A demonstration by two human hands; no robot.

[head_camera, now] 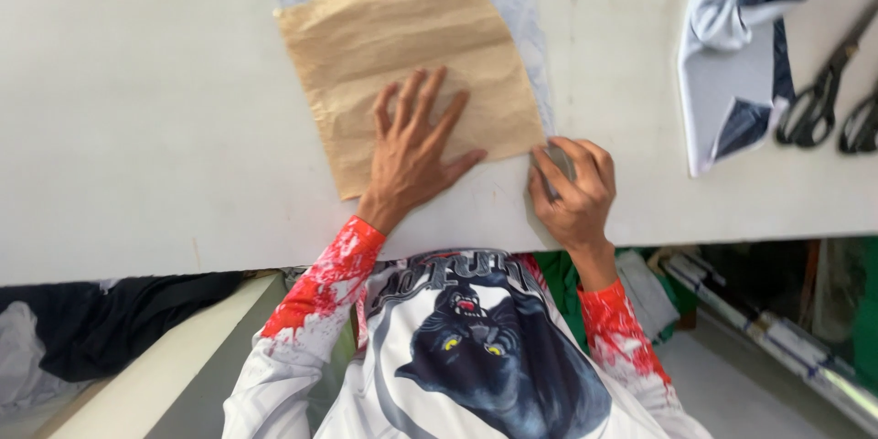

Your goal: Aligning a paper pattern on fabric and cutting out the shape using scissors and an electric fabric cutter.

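- Two bare hands work at the near edge of a broad white worktable (137,128), seen from a head-worn camera looking down.
- Left hand (413,157): fingers spread and released, palm pressed flat on a creased tan paper pattern piece (402,37) with a curved upper edge; it grasps nothing, and the flat pressure appears meant to keep the paper from shifting.
- Tan paper pattern piece: lies on top of a pale grey fabric panel (512,0), whose margin shows along the paper's right side and above its upper left corner, so the paper seems to serve as an outline for the cloth beneath.
- Right hand (574,190): fingers curled tightly around a small object at the paper's lower right corner, just beside the fabric's edge; what the object is cannot be told, since the fingers hide it.
- Folded grey and dark blue fabric pieces (741,55): set aside on the table, well apart to the right of the hands.
- Black-handled scissors (819,96): resting on the table beyond the folded pieces, near the right edge of the view, untouched.
- Dark cloth (101,320): lies below table level at lower left.
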